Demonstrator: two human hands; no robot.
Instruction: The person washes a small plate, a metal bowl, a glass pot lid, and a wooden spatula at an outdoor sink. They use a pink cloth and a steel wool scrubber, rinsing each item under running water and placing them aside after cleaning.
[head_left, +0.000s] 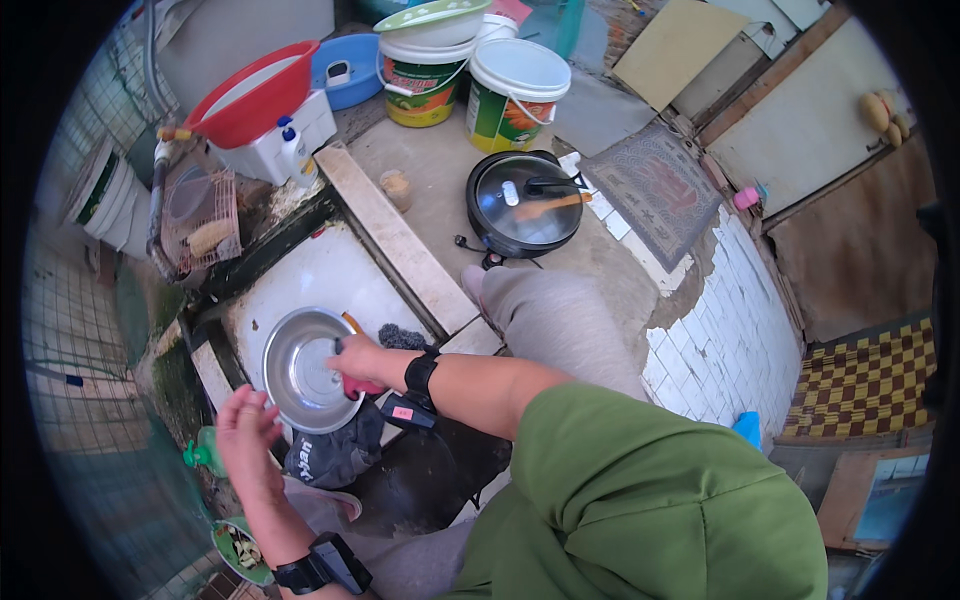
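Observation:
A stainless-steel basin (304, 371) sits on a white slab, and nothing can be made out inside it. My right hand (360, 361) reaches over its right rim; a small dark thing shows at the fingertips and a red item (361, 385) lies under the hand, but the grip is hidden. My left hand (250, 431) is raised by the lower left rim, fingers apart and slightly curled, holding nothing. Beside the basin are a dark grey fuzzy scrubber or cloth (401, 337) and an orange-brown handle (352, 322). Dark fabric with pale lettering (341, 448) lies below the basin.
A raised ledge (397, 236) borders the slab. Beyond it stand a lidded black electric pan (527, 202), lidless plastic bucket (517, 94), red basin (251, 94) and pump bottle (298, 157). A green-capped bottle (210, 451) and green bowl of scraps (244, 551) are at lower left.

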